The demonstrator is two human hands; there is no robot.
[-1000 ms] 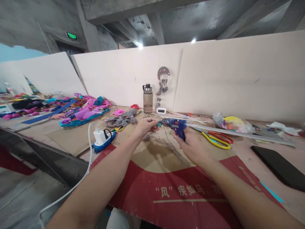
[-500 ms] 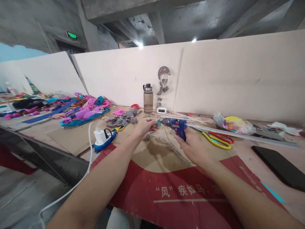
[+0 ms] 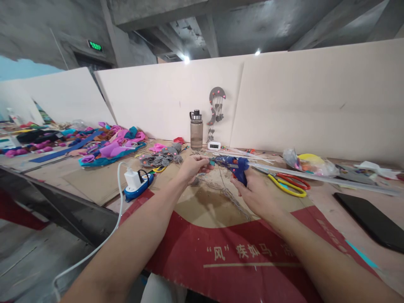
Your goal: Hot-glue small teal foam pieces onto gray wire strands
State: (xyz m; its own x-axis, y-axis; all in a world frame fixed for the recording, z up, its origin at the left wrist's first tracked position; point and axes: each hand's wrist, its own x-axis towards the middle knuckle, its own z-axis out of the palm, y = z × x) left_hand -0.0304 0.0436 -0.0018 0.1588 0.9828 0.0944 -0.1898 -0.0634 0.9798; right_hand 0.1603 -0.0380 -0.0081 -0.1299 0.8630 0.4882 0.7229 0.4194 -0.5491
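Note:
My right hand point(image 3: 252, 185) is closed around the handle of a blue hot glue gun point(image 3: 237, 165), its nozzle pointing left. A long clear glue stick point(image 3: 315, 176) trails out to the right behind it. Between the thumb and fingers of my left hand point(image 3: 195, 167) is a small teal piece point(image 3: 212, 162), right at the nozzle; whether the two touch I cannot tell. Grey yarn point(image 3: 232, 198) lies in loose strands on the cardboard point(image 3: 202, 210) below my hands.
A water bottle point(image 3: 196, 132) and small white clock point(image 3: 214, 145) stand by the board. To the left are grey felt pieces point(image 3: 160, 158), a power strip point(image 3: 139, 187) with a cable, and coloured felt point(image 3: 115, 147). Scissors point(image 3: 288, 187) and a phone point(image 3: 368, 219) lie right.
The teal piece has turned slightly in my left fingers. The glue gun has shifted a very little to the right; otherwise my hands hold nearly the same place.

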